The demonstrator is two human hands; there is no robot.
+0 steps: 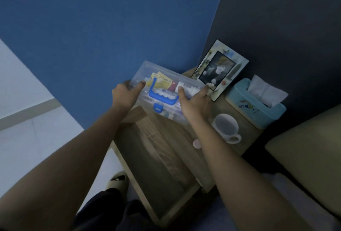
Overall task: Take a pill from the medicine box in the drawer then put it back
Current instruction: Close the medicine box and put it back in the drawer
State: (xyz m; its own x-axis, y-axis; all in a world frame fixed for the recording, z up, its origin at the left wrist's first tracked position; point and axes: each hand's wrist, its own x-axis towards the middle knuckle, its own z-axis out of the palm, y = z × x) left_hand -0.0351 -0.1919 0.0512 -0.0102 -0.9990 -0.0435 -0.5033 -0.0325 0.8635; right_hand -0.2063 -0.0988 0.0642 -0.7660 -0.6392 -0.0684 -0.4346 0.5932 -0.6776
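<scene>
A clear plastic medicine box (pixel 147 70) with a blue handle and blue latch is held above the back of the wooden nightstand (pixel 245 134). My left hand (pixel 125 92) grips its left end. My right hand (pixel 193 105) grips its right side. Inside the box I see yellow packets, a dark red pack and white containers. The lid is closed. Below the box the drawer (pixel 156 166) stands pulled out, and its inside looks bare. A small round pinkish thing (pixel 196 144) lies on the nightstand's front edge; I cannot tell what it is.
On the nightstand stand a framed picture (pixel 219 70), a light-blue tissue box (pixel 256 105) and a white mug (pixel 226 126). A blue wall lies behind, a bed with a beige pillow (pixel 310 160) to the right. My slippered foot (pixel 117 181) rests on the pale floor.
</scene>
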